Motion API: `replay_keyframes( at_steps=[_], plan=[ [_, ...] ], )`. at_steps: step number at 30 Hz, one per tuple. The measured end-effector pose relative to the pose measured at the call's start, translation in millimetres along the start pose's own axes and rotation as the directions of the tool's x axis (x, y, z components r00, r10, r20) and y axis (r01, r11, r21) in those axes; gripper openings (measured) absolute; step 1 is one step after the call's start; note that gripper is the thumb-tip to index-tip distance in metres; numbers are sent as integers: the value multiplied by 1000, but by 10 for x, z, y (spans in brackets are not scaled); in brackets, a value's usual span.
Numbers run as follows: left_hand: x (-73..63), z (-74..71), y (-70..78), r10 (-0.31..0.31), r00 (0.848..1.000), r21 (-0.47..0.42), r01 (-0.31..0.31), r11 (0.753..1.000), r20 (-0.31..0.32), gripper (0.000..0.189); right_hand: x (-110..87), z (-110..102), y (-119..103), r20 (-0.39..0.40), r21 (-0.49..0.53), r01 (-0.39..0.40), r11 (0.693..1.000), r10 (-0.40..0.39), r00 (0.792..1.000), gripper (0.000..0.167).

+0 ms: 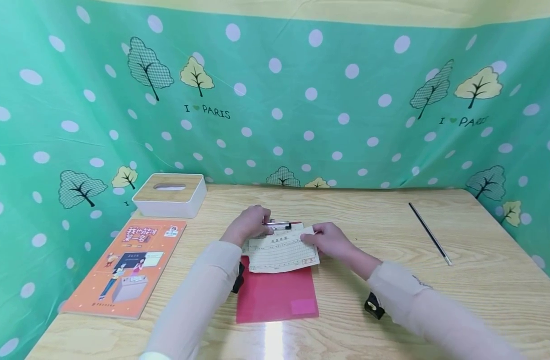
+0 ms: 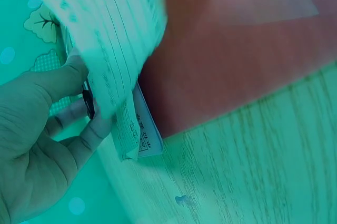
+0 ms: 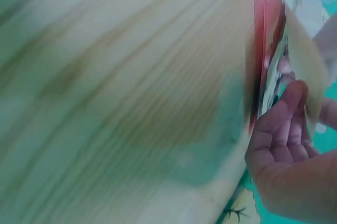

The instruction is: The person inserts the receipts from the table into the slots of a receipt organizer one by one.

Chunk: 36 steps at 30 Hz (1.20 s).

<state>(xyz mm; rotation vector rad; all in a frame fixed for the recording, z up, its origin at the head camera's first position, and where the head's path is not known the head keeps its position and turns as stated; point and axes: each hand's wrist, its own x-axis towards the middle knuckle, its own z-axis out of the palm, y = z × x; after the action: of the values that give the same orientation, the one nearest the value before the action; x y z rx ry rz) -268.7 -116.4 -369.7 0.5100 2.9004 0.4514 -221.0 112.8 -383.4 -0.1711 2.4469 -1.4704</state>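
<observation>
A red folder lies on the table with its short side toward me. Over its upper part, my right hand pinches the right edge of a printed receipt slip between thumb and fingers. Beneath that slip, more printed paper shows at the folder's top end. My left hand is at the top of the folder, its thumb and fingers gripping a metal clip with a black end. In the left wrist view the raised slip bends close past the left fingers and hides part of the clip.
An orange book lies at the left. Behind it stands a white tissue box with a wooden lid. A thin dark rod lies on the right side of the table. A green dotted curtain hangs around the table's back and sides.
</observation>
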Motion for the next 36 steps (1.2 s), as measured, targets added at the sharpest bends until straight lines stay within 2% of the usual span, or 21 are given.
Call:
replay_keyframes(
  at_steps=[6, 17, 27, 36],
  plan=[
    [13, 7, 9, 1, 1000, 2, -1, 1000, 2, 29, 46, 134, -45, -44, -50, -40, 998, 38, 998, 38],
    [40, 39, 11, 25, 1000, 15, -25, 1000, 1, 28, 146, 242, -123, -82, -64, -79, 995, 73, 994, 27],
    [48, 39, -2, 29, 1000, 23, -29, 999, 12, 29, 232, 278, -66, -92, -119, -104, 987, 93, 991, 35],
    [28, -23, -46, 14, 1000, -33, -13, 999, 24, 28, 282, 336, -75, -57, -161, -61, 985, 52, 997, 34]
  ],
)
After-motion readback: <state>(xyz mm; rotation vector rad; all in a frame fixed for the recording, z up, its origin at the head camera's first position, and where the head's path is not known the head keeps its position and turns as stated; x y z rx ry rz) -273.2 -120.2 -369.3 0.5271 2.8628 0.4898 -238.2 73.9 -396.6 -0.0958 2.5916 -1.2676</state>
